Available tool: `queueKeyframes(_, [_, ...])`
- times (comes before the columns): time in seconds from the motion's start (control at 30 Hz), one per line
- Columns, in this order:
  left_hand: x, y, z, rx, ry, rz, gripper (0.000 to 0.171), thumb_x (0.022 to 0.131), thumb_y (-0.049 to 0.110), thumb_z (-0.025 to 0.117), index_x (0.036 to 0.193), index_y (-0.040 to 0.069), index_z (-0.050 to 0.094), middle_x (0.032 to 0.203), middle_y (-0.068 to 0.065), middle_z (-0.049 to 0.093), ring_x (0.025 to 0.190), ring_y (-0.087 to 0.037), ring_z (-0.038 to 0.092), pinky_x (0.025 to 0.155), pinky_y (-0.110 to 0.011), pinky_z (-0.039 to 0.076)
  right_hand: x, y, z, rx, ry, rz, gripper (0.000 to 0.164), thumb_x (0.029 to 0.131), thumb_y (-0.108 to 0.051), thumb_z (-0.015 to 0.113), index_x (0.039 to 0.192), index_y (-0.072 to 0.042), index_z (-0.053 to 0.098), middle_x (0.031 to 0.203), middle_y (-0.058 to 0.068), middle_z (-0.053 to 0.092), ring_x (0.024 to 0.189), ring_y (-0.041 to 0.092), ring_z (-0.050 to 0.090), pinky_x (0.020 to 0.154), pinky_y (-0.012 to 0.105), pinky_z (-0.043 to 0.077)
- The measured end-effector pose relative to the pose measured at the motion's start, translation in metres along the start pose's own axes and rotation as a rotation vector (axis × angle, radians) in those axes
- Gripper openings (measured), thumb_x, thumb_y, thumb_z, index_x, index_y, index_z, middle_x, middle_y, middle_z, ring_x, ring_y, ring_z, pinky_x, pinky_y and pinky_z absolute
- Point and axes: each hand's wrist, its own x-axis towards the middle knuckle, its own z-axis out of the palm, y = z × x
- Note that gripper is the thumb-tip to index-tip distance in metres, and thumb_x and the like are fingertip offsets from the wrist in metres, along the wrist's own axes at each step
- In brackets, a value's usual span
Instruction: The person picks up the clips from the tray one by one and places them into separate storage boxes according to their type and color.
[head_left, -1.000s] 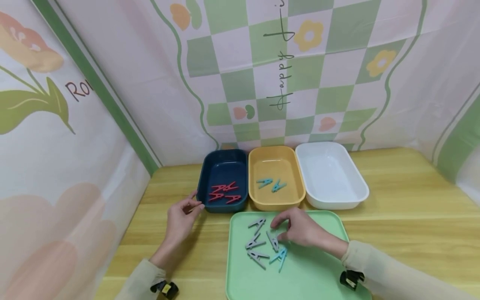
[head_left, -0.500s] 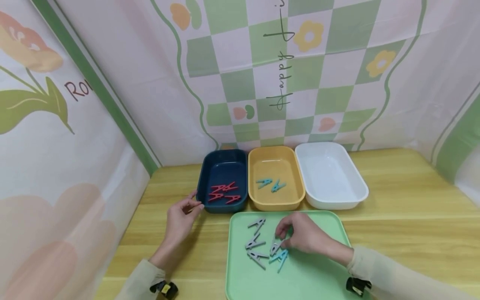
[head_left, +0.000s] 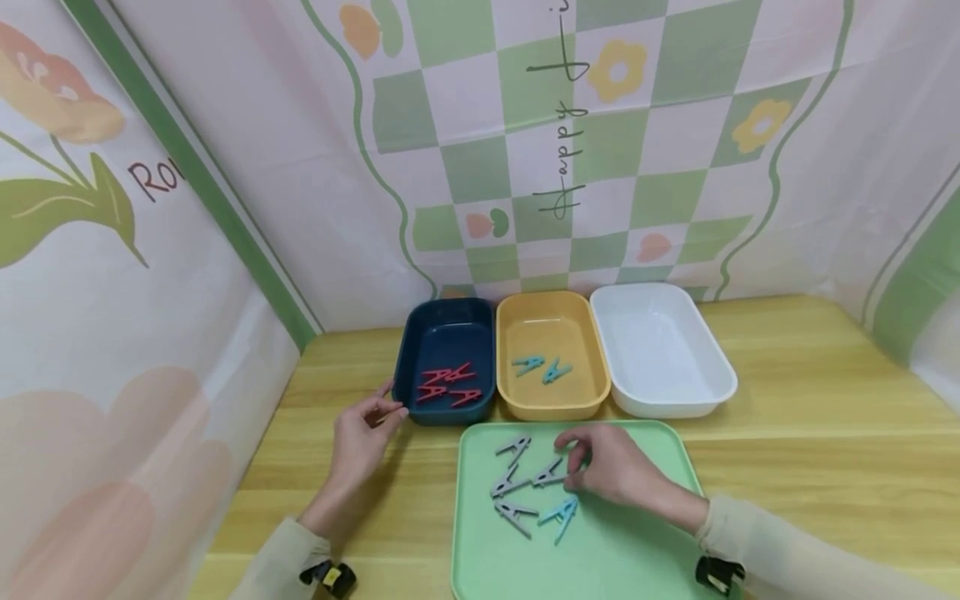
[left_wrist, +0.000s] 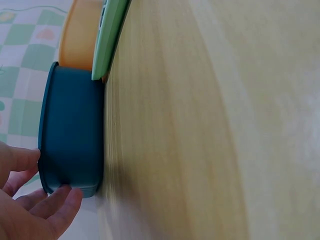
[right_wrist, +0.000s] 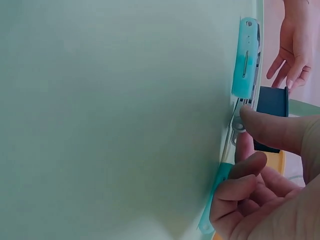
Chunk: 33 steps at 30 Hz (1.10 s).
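My right hand is low over the green tray, thumb and index finger pinching the end of a grey clothespin. The right wrist view shows that clothespin between thumb and fingertip. Several more grey clothespins lie to its left, and a light blue clothespin lies just below it. Another light blue clothespin shows beyond my curled fingers; in the head view the hand hides it. My left hand holds the near-left corner of a navy bin, thumb and fingers around its edge.
Several red clothespins lie in the navy bin. The yellow bin beside it holds two light blue clothespins. A white bin stands at the row's right end. Behind them hangs a printed curtain; the wooden table extends rightward.
My right hand has shifted slightly right. The grey clothespin at its fingertips has turned, first sliding toward the light blue one, then moving back up from it. My left hand has stayed put.
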Motion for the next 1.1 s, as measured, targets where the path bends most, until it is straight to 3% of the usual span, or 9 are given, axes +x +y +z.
queueKeyframes(0.2, [0.001, 0.0003, -0.0003, -0.014, -0.004, -0.002, 0.007, 0.095, 0.001, 0.077, 0.097, -0.006, 0.075, 0.144, -0.013, 0.063, 0.129, -0.032, 0.063, 0.085, -0.023, 0.06, 0.0024, -0.002, -0.0014, -0.054, 0.032, 0.036, 0.049, 0.065, -0.003, 0.097, 0.109, -0.008, 0.078, 0.083, -0.004, 0.066, 0.078, 0.015, 0.06, 0.075, 0.04, 0.054])
queueKeyframes(0.37, [0.0012, 0.0014, -0.0005, -0.01, 0.0, -0.009, 0.006, 0.096, 0.001, 0.077, 0.097, -0.005, 0.075, 0.144, -0.012, 0.064, 0.129, -0.031, 0.064, 0.085, -0.023, 0.06, 0.0033, -0.0038, -0.0005, -0.076, 0.005, 0.02, 0.047, 0.065, -0.003, 0.096, 0.109, -0.01, 0.08, 0.089, -0.002, 0.065, 0.085, 0.017, 0.059, 0.077, 0.041, 0.054])
queueKeyframes(0.53, [0.0012, 0.0015, -0.0008, -0.009, -0.002, -0.005, 0.007, 0.095, 0.0, 0.077, 0.097, -0.006, 0.075, 0.144, -0.012, 0.063, 0.13, -0.031, 0.063, 0.085, -0.023, 0.06, 0.0035, -0.0037, 0.0012, -0.108, 0.032, 0.014, 0.041, 0.067, -0.008, 0.097, 0.104, -0.014, 0.081, 0.091, -0.002, 0.066, 0.088, 0.019, 0.06, 0.079, 0.044, 0.054])
queueKeyframes(0.77, [0.0013, -0.002, -0.0014, 0.0, -0.002, -0.007, 0.009, 0.096, 0.004, 0.078, 0.097, -0.005, 0.075, 0.144, -0.013, 0.064, 0.13, -0.031, 0.063, 0.086, -0.024, 0.06, 0.0044, -0.0005, 0.0037, -0.106, 0.024, -0.016, 0.048, 0.064, -0.006, 0.098, 0.109, -0.01, 0.08, 0.105, -0.001, 0.073, 0.101, 0.025, 0.066, 0.094, 0.055, 0.055])
queueKeyframes(1.1, [0.0007, -0.001, -0.0006, -0.005, -0.008, -0.023, 0.011, 0.096, 0.004, 0.078, 0.098, -0.006, 0.074, 0.146, -0.012, 0.063, 0.131, -0.031, 0.062, 0.089, -0.027, 0.06, 0.0041, 0.0007, 0.0027, -0.099, 0.028, -0.035, 0.039, 0.067, -0.005, 0.096, 0.103, -0.011, 0.082, 0.105, -0.001, 0.075, 0.107, 0.03, 0.068, 0.097, 0.056, 0.054])
